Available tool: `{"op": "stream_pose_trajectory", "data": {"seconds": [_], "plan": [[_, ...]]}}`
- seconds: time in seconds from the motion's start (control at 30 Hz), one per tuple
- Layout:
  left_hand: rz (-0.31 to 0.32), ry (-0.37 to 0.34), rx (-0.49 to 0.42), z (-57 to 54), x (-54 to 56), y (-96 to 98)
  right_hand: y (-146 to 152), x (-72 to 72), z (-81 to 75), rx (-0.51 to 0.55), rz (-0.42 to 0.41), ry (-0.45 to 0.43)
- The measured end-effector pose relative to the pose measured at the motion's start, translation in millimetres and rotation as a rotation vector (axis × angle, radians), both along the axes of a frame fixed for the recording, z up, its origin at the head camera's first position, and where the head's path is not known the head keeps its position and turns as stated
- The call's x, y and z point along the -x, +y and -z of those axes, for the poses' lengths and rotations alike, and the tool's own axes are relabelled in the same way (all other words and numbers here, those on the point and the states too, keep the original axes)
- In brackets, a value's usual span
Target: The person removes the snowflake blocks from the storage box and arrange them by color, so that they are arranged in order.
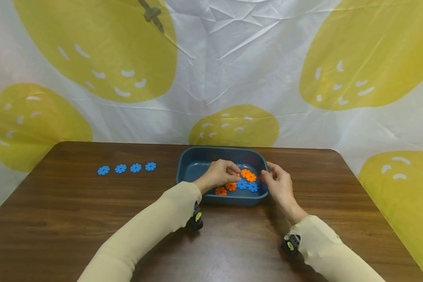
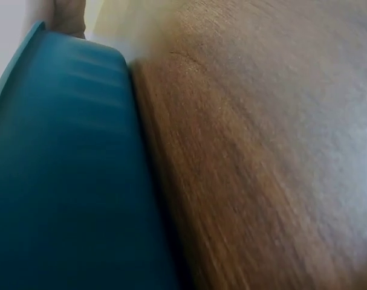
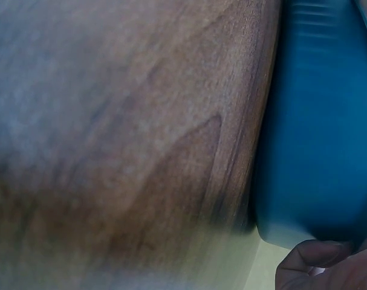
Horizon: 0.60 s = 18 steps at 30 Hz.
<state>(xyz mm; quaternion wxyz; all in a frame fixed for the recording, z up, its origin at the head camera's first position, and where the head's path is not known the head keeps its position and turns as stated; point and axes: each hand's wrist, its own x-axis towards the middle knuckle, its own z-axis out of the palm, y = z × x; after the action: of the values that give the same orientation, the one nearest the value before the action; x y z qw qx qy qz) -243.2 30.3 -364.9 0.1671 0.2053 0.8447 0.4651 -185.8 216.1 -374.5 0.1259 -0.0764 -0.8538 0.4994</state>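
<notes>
A dark blue-grey plastic basin stands on the table, with several orange notched discs and blue notched discs lying at its right side. My left hand reaches over the front rim, its bent fingers and thumb close around a bit of orange; whether they pinch that disc or only hover by it is unclear. At the right end, my right hand grips the basin's rim, thumb at the inner side and fingers outside. In the right wrist view, the curled fingers sit at the basin's end.
Blue notched discs form a spaced row on the table at the far left. The brown wooden table reaches back to a white cloth printed with yellow fruit. Both wrists carry small black cameras.
</notes>
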Motion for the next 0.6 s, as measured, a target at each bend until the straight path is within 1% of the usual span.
{"op": "stream_pose_trajectory", "data": {"seconds": [0.23, 0.4, 0.6], "plan": [[-0.008, 0.023, 0.060, 0.4, -0.2, 8.0, 0.1, 1.1, 1.0, -0.007, 0.011, 0.013], [-0.016, 0.023, 0.104, 1.0, -1.1, 11.8, 0.2, 1.4, 2.4, -0.013, 0.014, 0.012], [-0.006, 0.048, 0.137, 4.2, 0.5, 15.3, 0.4, 1.6, 2.7, -0.011, 0.019, 0.021]]}}
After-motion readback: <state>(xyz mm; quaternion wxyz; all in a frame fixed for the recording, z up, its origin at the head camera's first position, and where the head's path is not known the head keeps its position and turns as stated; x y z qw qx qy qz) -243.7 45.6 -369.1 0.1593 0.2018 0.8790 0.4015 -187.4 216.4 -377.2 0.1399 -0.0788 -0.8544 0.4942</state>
